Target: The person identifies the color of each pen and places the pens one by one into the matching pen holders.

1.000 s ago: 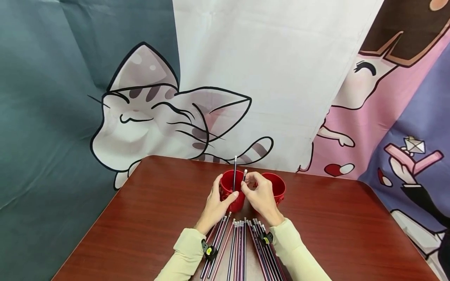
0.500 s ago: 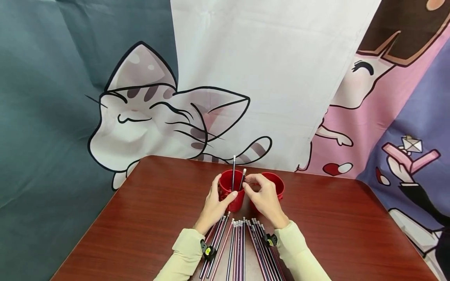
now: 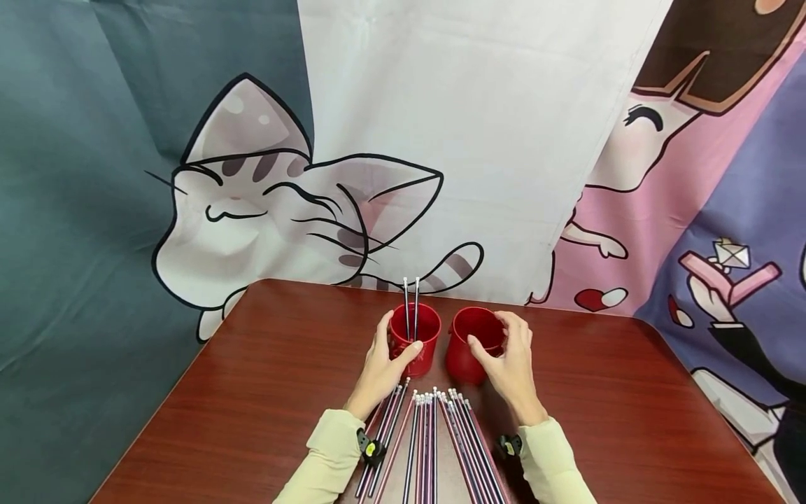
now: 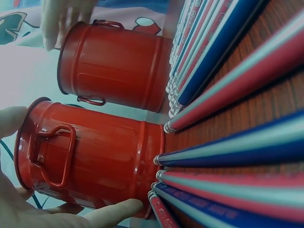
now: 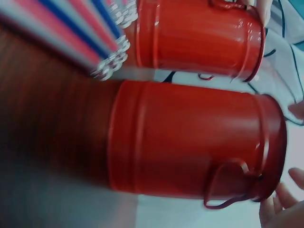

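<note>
In the head view, my left hand (image 3: 378, 374) holds a small red metal bucket (image 3: 429, 353), thumb at the front and fingers round its left side. Two pencils (image 3: 416, 301) stand upright in it, eraser ends up. The left wrist view shows this bucket's (image 4: 104, 152) wire side handle. Beside it stands a second red bucket (image 3: 464, 360). My right hand (image 3: 513, 364) is spread at that one's rim, thumb over the near right edge and fingers behind. In the right wrist view the fingers (image 5: 280, 197) reach the rim of this bucket (image 5: 190, 137); firm contact is unclear.
Striped pencils lie in front of the buckets in a left group (image 3: 393, 420), a middle group (image 3: 429, 434) and a right group (image 3: 471, 441), erasers toward the buckets. The brown table (image 3: 598, 406) ends at a printed cloth backdrop (image 3: 504, 140).
My right hand has let go of a pencil, which now stands beside the other in the left bucket. That hand has moved right to the second bucket. My left hand stays on its bucket.
</note>
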Demonstrator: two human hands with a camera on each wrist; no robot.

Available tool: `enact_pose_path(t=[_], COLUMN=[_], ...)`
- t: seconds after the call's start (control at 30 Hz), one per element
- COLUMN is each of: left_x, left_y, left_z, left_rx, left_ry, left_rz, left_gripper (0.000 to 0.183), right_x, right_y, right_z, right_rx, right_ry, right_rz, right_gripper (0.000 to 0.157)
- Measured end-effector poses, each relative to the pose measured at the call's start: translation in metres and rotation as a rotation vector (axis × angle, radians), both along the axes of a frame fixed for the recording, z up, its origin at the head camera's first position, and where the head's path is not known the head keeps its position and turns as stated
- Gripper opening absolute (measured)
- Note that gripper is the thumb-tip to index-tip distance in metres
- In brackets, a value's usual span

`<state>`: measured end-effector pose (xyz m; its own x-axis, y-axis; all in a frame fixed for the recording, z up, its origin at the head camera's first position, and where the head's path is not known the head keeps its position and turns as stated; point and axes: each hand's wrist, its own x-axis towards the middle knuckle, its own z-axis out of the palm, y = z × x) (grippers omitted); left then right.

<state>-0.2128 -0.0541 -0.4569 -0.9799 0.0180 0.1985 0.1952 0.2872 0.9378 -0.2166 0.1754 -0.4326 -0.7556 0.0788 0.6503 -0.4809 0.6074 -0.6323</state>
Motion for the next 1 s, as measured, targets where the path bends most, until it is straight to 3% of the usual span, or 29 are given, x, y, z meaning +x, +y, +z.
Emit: enact_pose_path(t=[0.17,0.37,0.8,1.0], left_x=[-0.001,0.001,0.000,0.003], left_y=[0.000,0.000,0.003,0.001], left_z=[-0.001,0.000,-0.001,0.004], left_rx=[0.015,0.025,0.033,-0.008], left_ry=[0.006,0.014,0.006,-0.023], left_rz=[-0.005,-0.015,-0.027,0.031], left_gripper=[0.077,0.077,0.078,0.088], right_x=[-0.001,-0.001,-0.003,-0.006], right_y=[0.007,0.012,0.020,0.017], right_z=[-0.007,-0.014,-0.023,-0.024], right_rx=[-0.091,-0.218,-0.238,-0.248], right_ry=[-0.160,-0.314,-0.409,-0.400], right_rz=[0.014,0.097,0.128,0.155], right_gripper=[0.076,0.080,0.083,0.082])
